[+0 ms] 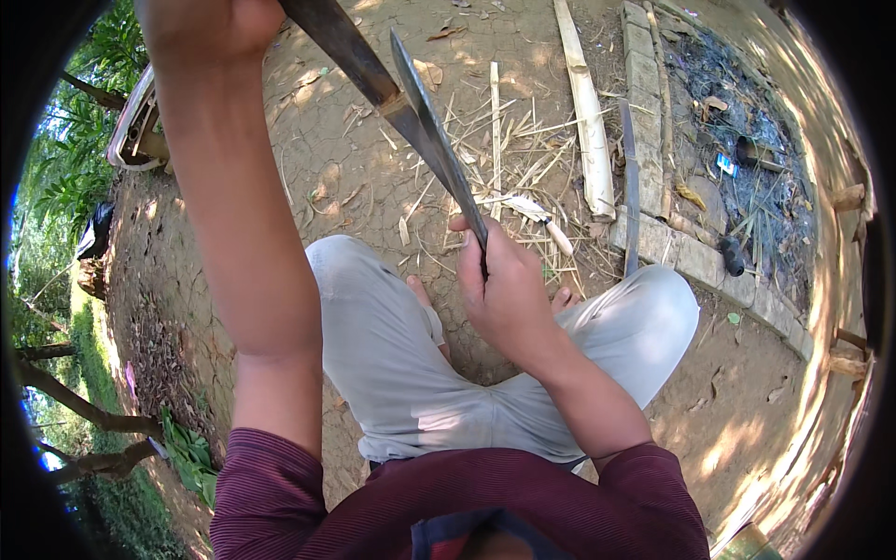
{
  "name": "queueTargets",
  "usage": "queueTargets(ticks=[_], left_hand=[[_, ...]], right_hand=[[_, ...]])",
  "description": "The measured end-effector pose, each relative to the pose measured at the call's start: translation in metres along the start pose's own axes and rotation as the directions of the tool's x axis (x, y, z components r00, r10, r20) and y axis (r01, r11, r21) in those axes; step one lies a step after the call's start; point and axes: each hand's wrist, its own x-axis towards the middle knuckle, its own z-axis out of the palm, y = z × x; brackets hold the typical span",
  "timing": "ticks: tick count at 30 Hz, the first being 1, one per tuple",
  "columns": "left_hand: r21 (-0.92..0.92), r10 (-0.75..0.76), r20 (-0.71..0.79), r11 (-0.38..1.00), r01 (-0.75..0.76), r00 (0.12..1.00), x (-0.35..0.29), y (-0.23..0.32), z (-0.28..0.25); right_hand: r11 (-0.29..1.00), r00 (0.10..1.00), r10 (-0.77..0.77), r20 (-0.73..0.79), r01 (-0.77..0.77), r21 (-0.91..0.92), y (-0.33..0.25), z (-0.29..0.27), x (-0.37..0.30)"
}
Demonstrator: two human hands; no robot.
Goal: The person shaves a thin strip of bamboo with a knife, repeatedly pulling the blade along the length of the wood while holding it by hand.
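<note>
At the top edge, my left hand (210, 28) is closed around the end of a long dark metal blade (341, 47); the picture's edge cuts off part of that grip. This blade slants down to the right and has a brownish patch partway along. My right hand (509, 294), above my lap between the knees, pinches the lower end of a narrower pointed blade (422, 107) between thumb and fingers. Its tip points up and away. The two blades overlap in front of my right hand; whether they are joined, I cannot tell.
Pale shavings and strips (527, 163) litter the dirt. Among them lies a small knife with a wooden handle (558, 237). A split pale log (586, 121) and a long flat blade (631, 177) lie to the right, beside a brick border (644, 84) around ash (728, 103).
</note>
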Motion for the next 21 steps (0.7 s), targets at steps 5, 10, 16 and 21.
queueTargets(ticks=[5,10,16,21], left_hand=[[0.033,-0.05,-0.042,0.998,0.051,0.998,0.007,-0.001,-0.008],[0.401,0.004,-0.057,0.916,0.02,0.998,-0.003,0.011,0.025],[0.382,0.109,-0.173,0.924,-0.035,0.979,-0.002,-0.006,0.039],[0.398,0.024,-0.041,0.917,-0.006,0.999,-0.001,0.022,0.008]], right_hand=[[0.982,0.992,0.12,0.024,-0.115,-0.153,0.049,0.017,0.01],[0.998,0.998,-0.047,-0.029,0.046,-0.048,0.013,0.009,0.005],[0.938,0.945,0.294,0.142,-0.256,-0.235,0.086,0.024,0.003],[0.984,0.98,0.176,0.096,-0.172,-0.048,0.03,0.019,0.007]])
